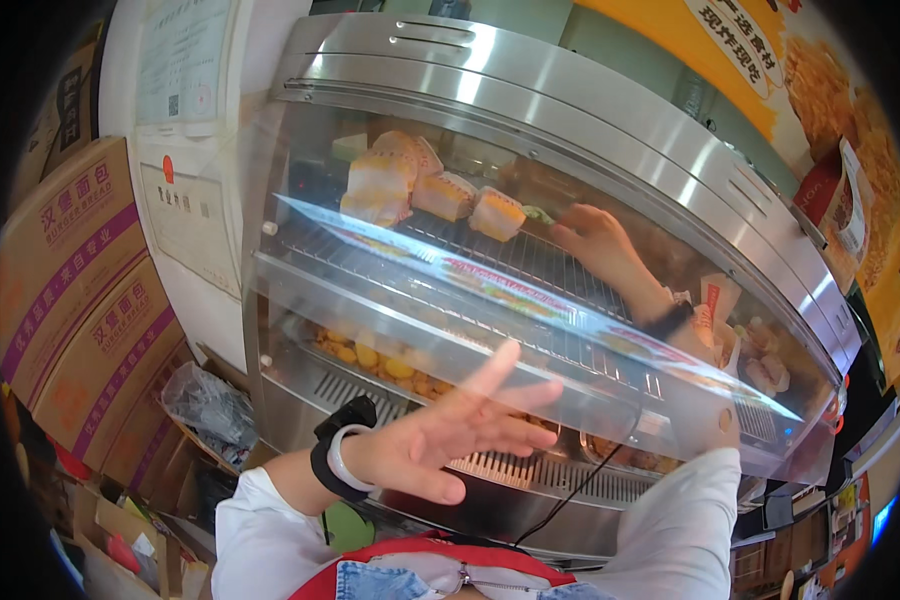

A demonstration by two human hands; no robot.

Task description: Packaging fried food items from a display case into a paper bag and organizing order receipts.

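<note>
My right hand (pixel 592 232) reaches inside a glass-fronted food warming cabinet (pixel 555 86), above the upper wire rack (pixel 495 247). Its fingertips are at a small green-and-white wrapped item (pixel 538 215); whether they grip it I cannot tell. Just left of it stands a paper-wrapped food item (pixel 497 214), with another (pixel 444 196) beside it and a stack of them (pixel 382 180) farther left. My left hand (pixel 465 427) is spread outside, in front of the lower glass, holding nothing. Behind the glass below lie round yellow food pieces (pixel 397 367) in a tray.
Burger bread cartons (pixel 82 277) are stacked at the left, beside an open box with a clear plastic bag (pixel 210 405). Inside the cabinet's right end stand paper packets (pixel 712 307). A black cable (pixel 570 499) hangs down the front. A printed strip (pixel 525 289) crosses the glass.
</note>
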